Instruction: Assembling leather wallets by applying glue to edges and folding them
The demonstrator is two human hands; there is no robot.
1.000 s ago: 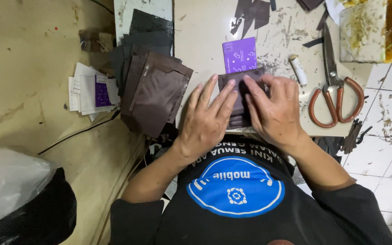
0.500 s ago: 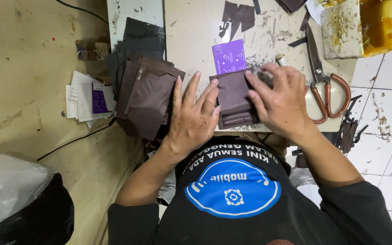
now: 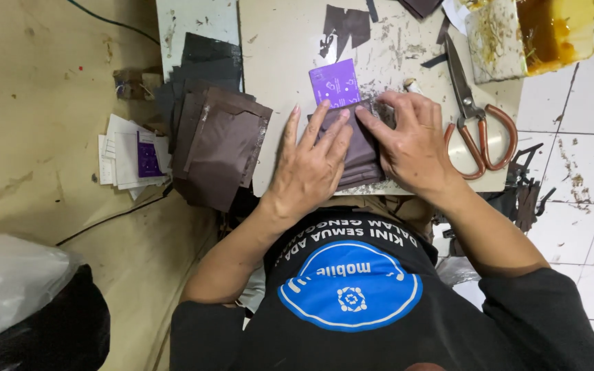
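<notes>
Both hands rest on a small dark brown folded piece [image 3: 360, 148] lying near the front edge of the pale work board [image 3: 283, 62]; the left hand [image 3: 309, 161] lies flat with its fingers spread and extended, pressing the piece's left part down rather than gripping it; the right hand [image 3: 410, 141] covers the right part, its fingers bent toward the far edge, seemingly pinching or pressing that edge, though the exact hold cannot be told; the piece's long axis runs away from the person, toward a purple card [image 3: 335, 84] that touches its far end; both hands are equally on it; orange-handled scissors [image 3: 476, 117] lie just right of the right hand; a stack of brown pieces [image 3: 218, 148] sits left of the left hand.
</notes>
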